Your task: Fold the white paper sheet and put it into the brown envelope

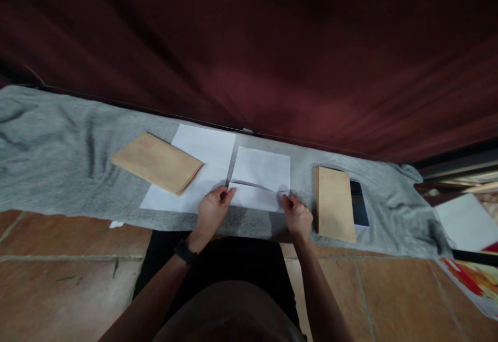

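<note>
Fingers of the left hand (213, 207) are pinching a white sheet of paper (261, 165) at its 8 o'clock corner, while fingers of the right hand (299, 217) are gripping it at 4 o'clock, with a narrow flap lying folded up between them along the near edge. The sheet is resting on a grey cloth-covered surface (70, 134) directly in front of the person, whose left wrist is bearing a black wristwatch (185, 252). Toward 10 o'clock from the sheet, flat white paper (206, 145) is lying just beside it, partly covered by brown envelopes (155, 163) showing a faint red mark. At 3 o'clock, a stack of brown envelopes (334, 204) is overlapping a dark-screened device (359, 204). A dark red curtain (249, 62) is hanging at 12 o'clock, and orange floor tiles (70, 285) are showing at 8 o'clock, beyond the cloth's edge
</note>
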Tool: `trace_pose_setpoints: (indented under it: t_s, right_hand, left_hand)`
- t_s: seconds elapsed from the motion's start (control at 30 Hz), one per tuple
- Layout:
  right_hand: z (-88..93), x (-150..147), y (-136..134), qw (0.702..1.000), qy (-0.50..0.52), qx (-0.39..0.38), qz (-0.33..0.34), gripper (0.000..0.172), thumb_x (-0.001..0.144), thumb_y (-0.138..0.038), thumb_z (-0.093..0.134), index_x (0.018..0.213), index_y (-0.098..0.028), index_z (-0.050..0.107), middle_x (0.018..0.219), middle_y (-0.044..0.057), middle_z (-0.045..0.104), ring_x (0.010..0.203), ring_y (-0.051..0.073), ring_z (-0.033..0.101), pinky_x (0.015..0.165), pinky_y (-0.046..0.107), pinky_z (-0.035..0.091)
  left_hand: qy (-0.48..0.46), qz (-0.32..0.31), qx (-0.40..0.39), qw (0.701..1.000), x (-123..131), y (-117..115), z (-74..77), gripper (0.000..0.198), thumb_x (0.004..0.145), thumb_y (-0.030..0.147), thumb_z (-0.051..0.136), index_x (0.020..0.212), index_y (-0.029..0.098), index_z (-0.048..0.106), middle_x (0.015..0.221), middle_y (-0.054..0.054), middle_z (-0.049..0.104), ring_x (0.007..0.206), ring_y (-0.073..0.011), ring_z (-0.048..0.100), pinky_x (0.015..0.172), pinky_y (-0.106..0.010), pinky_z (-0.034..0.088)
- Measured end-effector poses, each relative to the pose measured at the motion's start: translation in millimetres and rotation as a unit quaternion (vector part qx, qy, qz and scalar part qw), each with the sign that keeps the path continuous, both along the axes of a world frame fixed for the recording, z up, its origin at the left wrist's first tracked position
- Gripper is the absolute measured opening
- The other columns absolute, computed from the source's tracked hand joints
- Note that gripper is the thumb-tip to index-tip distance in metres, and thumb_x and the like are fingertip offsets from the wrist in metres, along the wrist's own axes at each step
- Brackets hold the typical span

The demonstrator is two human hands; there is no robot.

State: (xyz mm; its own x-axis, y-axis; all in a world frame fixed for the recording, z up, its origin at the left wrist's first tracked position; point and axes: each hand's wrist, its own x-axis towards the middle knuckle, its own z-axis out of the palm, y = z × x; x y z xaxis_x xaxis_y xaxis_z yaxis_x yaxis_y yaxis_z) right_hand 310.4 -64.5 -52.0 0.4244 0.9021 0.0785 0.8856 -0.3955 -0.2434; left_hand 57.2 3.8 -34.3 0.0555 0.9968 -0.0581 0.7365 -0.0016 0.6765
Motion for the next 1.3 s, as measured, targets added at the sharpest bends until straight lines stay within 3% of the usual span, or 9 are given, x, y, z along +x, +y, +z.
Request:
trace_pose_setpoints:
  t_s: [0.13, 0.3, 0.5, 0.77, 0.9, 1.03, 1.3]
  right_hand:
    - [-0.1, -0.4, 3.8, 1.0, -0.008, -0.004, -0.012, 0.04, 0.102, -0.051, 0.047, 0.089, -0.024, 0.073, 0.071, 0.008, 0.074, 0.057, 0.022, 0.067, 0.055, 0.029, 0.04]
    - [0.9, 1.9, 10.5, 0.999, 0.019, -0.014, -0.033, 0.045, 0.102, -0.054, 0.043, 0.087, -0.023, 0.072, 0.069, 0.008, 0.071, 0.057, 0.021, 0.063, 0.056, 0.028, 0.037]
    - [6.8, 9.3, 11.8, 0.986, 0.153, 0.03, -0.05, 0.056, 0.1, -0.062, 0.031, 0.083, -0.022, 0.066, 0.067, 0.003, 0.063, 0.062, 0.02, 0.056, 0.058, 0.028, 0.033]
    - [5.1, 16.0, 0.2, 0.942, 0.329, 0.071, -0.006, 0.051, 0.092, -0.066, 0.043, 0.08, -0.02, 0.061, 0.062, -0.003, 0.051, 0.059, 0.015, 0.047, 0.059, 0.027, 0.036]
    - [3.0, 13.8, 4.1, 0.965, 0.259, 0.038, -0.014, 0.049, 0.096, -0.06, 0.04, 0.076, -0.021, 0.062, 0.06, -0.002, 0.053, 0.059, 0.016, 0.048, 0.058, 0.027, 0.033]
    - [5.2, 9.3, 14.0, 0.99, 0.131, -0.027, -0.036, 0.043, 0.1, -0.051, 0.041, 0.087, -0.021, 0.068, 0.071, 0.003, 0.066, 0.065, 0.019, 0.058, 0.06, 0.027, 0.033]
    - [8.7, 6.0, 28.3, 0.995, 0.038, -0.088, -0.04, 0.039, 0.104, -0.049, 0.043, 0.104, -0.022, 0.072, 0.088, 0.008, 0.076, 0.077, 0.021, 0.069, 0.065, 0.027, 0.039]
  left_hand:
    - [-0.045, -0.031, -0.031, 0.998, -5.3, 1.1, 3.5, 0.031, 0.092, 0.047, 0.056, 0.078, 0.021, 0.066, 0.069, 0.0, 0.064, 0.058, -0.0149, 0.055, 0.059, -0.026, 0.036]
    - [0.032, -0.012, -0.063, 0.997, 0.8, 5.2, 8.2, 0.03, 0.094, 0.042, 0.054, 0.074, 0.022, 0.063, 0.06, 0.0, 0.059, 0.056, -0.0165, 0.054, 0.057, -0.028, 0.032]
    - [0.119, -0.014, -0.101, 0.988, 11.5, 18.5, 19.3, 0.028, 0.097, 0.042, 0.051, 0.087, 0.022, 0.067, 0.075, -0.004, 0.07, 0.072, -0.0196, 0.064, 0.063, -0.027, 0.036]
    - [0.14, -0.011, -0.115, 0.983, 14.3, 25.1, 18.6, 0.031, 0.099, 0.045, 0.048, 0.096, 0.023, 0.07, 0.086, -0.005, 0.074, 0.081, -0.0207, 0.069, 0.067, -0.028, 0.042]
    - [0.14, -0.006, -0.118, 0.983, 15.0, 27.5, 16.6, 0.032, 0.098, 0.046, 0.05, 0.096, 0.022, 0.07, 0.089, -0.006, 0.075, 0.084, -0.0218, 0.07, 0.067, -0.028, 0.042]
    - [0.134, 0.008, -0.121, 0.983, 15.7, 30.2, 13.9, 0.032, 0.098, 0.046, 0.05, 0.097, 0.022, 0.07, 0.09, -0.007, 0.076, 0.086, -0.0226, 0.07, 0.068, -0.028, 0.043]
    - [0.004, 0.011, -0.088, 0.996, 6.8, 32.7, 4.6, 0.034, 0.093, 0.051, 0.053, 0.088, 0.022, 0.069, 0.073, -0.001, 0.069, 0.068, -0.0175, 0.063, 0.063, -0.027, 0.04]
